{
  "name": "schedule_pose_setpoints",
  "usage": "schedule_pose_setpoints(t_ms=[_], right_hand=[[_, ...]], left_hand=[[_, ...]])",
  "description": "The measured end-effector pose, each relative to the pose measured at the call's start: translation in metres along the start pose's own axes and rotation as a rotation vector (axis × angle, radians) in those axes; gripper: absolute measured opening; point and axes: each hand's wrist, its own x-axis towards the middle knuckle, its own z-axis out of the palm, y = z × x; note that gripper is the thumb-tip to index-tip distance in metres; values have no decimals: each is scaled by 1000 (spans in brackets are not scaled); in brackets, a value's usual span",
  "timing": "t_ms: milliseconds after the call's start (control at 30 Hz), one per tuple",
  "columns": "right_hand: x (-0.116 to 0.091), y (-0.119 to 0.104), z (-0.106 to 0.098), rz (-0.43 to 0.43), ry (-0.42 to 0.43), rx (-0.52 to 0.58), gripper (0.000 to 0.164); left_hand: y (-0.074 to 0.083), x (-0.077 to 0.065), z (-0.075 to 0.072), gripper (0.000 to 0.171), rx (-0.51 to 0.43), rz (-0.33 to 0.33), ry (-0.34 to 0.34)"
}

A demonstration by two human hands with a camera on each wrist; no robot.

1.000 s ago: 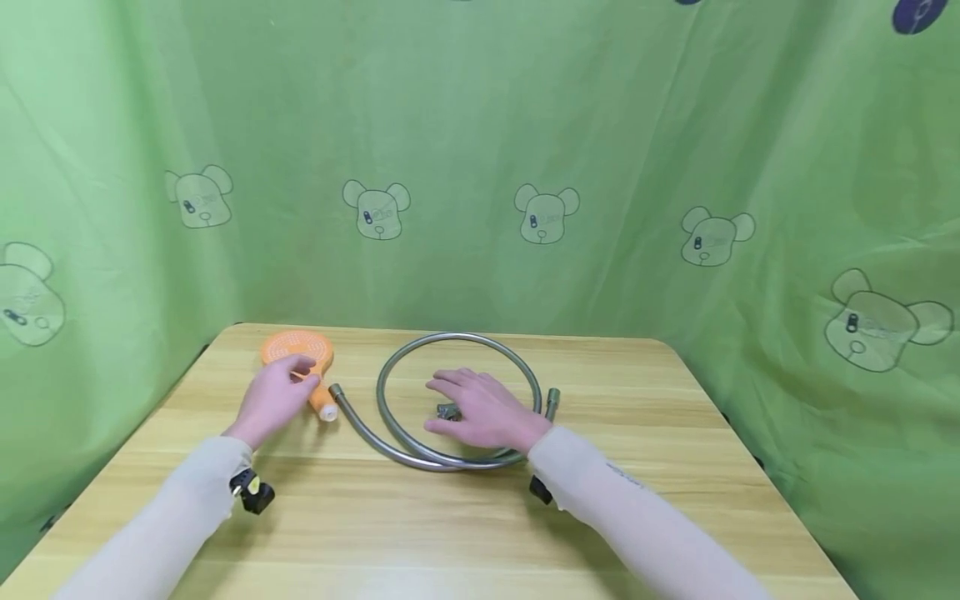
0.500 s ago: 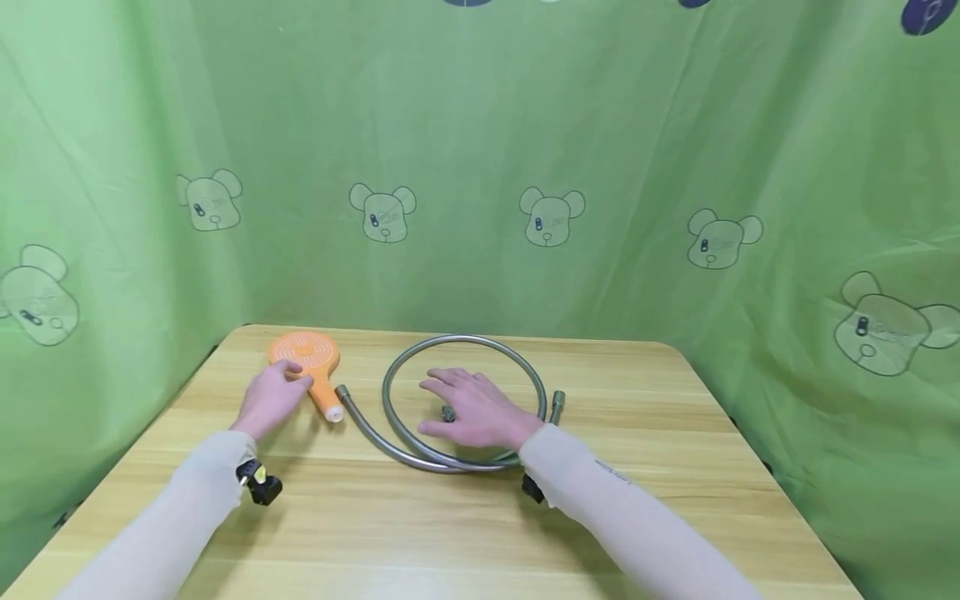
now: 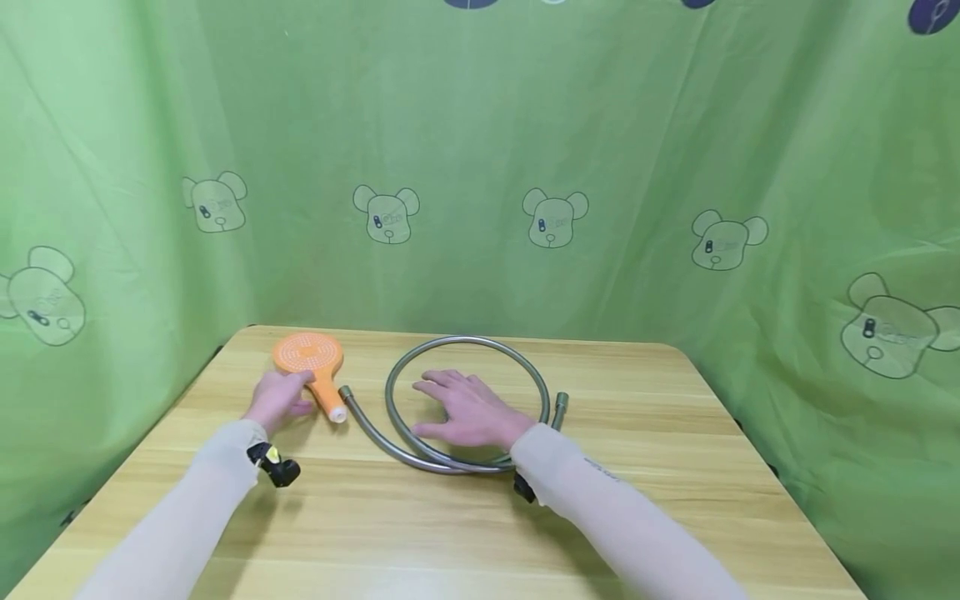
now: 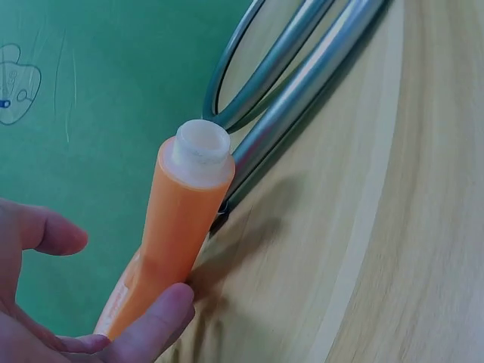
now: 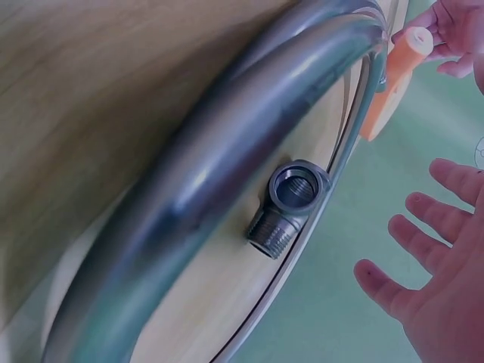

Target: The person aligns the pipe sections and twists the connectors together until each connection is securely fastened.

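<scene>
I log from my end: left hand (image 3: 276,398), digits parted around the handle of an orange shower head (image 3: 309,354), one seemingly touching it; right hand (image 3: 472,412), fingers spread, holding nothing. Shower head: beside the left hand, presumably turned handle-near for easy reach; round, perforated face up, white hollow tip. Grey hose (image 5: 204,162): coiled beneath the right hand, likely for compactness. Dark metal fitting (image 5: 283,204): inside that coil.

The wood-grained table (image 3: 420,533) bears an orange shower head (image 3: 308,352) at the left hand (image 3: 279,396), a threaded metal fitting (image 5: 274,231) below the right hand (image 3: 471,412) and a grey hose (image 5: 234,151) (looped around that fitting).
</scene>
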Motion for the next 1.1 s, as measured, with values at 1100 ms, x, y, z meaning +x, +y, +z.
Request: schedule_pose_setpoints(t_ms=[1100], right_hand=[[30,-17,21,-31,-70,-53,89]], left_hand=[[0,12,20,32,-204,-57,-103]])
